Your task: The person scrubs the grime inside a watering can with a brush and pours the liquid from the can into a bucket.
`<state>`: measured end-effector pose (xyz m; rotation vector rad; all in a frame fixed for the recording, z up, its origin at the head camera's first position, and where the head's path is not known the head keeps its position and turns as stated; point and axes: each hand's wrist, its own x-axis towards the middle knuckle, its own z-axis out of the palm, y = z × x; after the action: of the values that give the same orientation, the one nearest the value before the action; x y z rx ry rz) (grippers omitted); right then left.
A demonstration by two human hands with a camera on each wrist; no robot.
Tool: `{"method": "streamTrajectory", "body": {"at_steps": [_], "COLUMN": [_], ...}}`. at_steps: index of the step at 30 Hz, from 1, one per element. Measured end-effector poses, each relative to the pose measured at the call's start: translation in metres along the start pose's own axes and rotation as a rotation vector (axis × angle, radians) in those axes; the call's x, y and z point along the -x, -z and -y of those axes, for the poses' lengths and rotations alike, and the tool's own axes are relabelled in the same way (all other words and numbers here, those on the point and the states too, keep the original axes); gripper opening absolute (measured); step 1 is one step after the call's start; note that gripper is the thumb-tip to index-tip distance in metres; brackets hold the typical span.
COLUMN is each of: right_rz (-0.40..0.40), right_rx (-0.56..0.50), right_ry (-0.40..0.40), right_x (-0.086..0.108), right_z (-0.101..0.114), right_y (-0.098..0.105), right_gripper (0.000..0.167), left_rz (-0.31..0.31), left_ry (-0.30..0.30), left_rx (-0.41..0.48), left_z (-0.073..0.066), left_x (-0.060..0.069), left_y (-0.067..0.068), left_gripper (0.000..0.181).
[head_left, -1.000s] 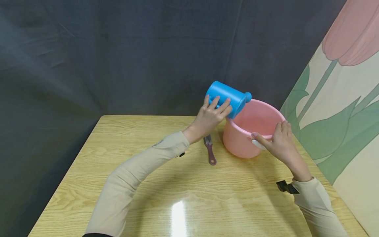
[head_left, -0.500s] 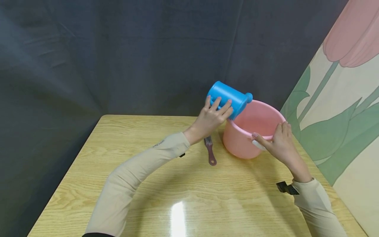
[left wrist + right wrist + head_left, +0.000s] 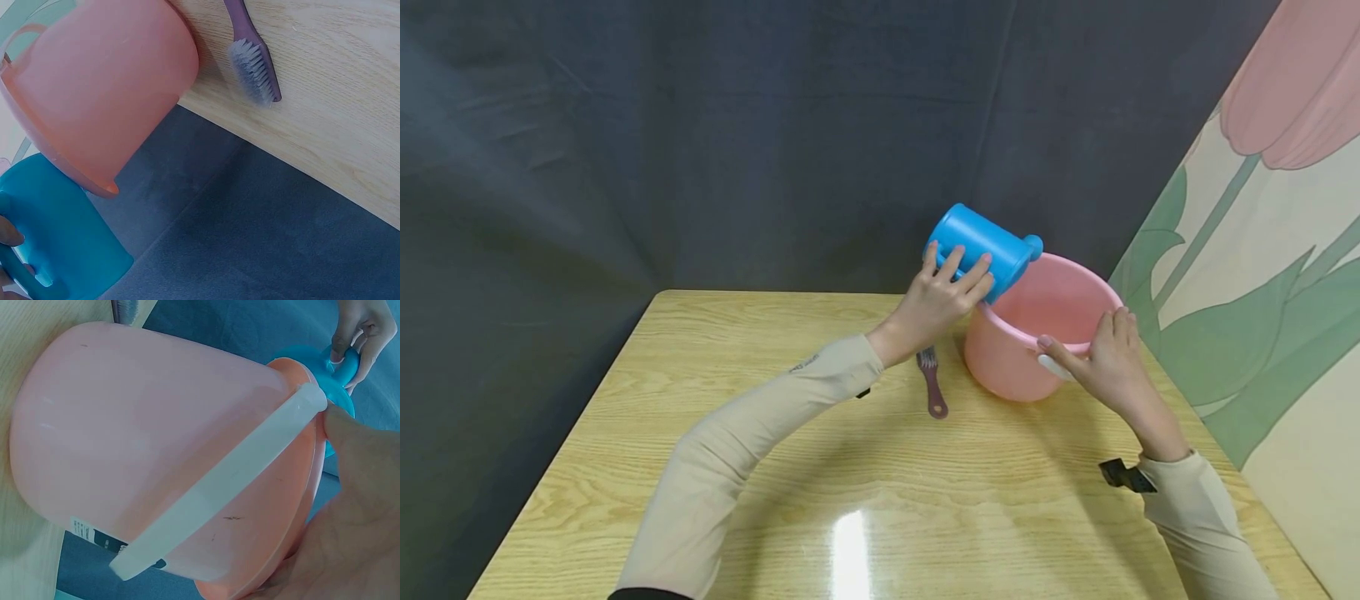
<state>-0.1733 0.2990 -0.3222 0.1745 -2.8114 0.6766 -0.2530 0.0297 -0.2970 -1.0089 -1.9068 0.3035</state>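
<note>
A blue watering can [image 3: 983, 248] is tipped on its side over the left rim of a pink bucket [image 3: 1011, 367], its rounded spout end pointing right. My left hand [image 3: 931, 302] holds the can by its handle; in the left wrist view only fingertips [image 3: 9, 232] show at the handle. My right hand [image 3: 1108, 367] grips the bucket's near right rim, thumb on the near side and fingers over the right edge. Up close in the right wrist view, the bucket's white handle [image 3: 219, 481] hangs down across its side. The bucket stands upright; its bottom inside is hidden.
A brush [image 3: 934, 392] with a purple handle and grey bristles lies left of the bucket on the wooden table [image 3: 715, 358]. Behind the table hangs a dark curtain [image 3: 820, 150]. On the right stands a wall painted with a tulip [image 3: 1240, 333].
My left hand and the watering can have shifted slightly to the right over the bucket. The right hand, bucket and brush stay where they were.
</note>
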Motion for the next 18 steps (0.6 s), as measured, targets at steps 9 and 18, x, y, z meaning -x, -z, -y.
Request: {"method": "streamTrajectory", "body": {"at_steps": [9,18], "right_rz": [0.001,-0.005], "right_rx": [-0.001,0.010], "right_ry": [0.003,0.001], "right_x": [0.0001,-0.0009], "right_z": [0.0012,0.0011], "right_y": [-0.0006,-0.0010], "right_gripper": [0.111,0.111], "left_rz": [-0.036,-0.091], "left_ry": [-0.006,-0.022], "left_rx": [-0.018,-0.048], "left_z": [-0.0006,-0.0013], "left_x": [0.0027,0.0031], "left_y": [-0.0021,-0.0042], "left_gripper": [0.031,0.029]}}
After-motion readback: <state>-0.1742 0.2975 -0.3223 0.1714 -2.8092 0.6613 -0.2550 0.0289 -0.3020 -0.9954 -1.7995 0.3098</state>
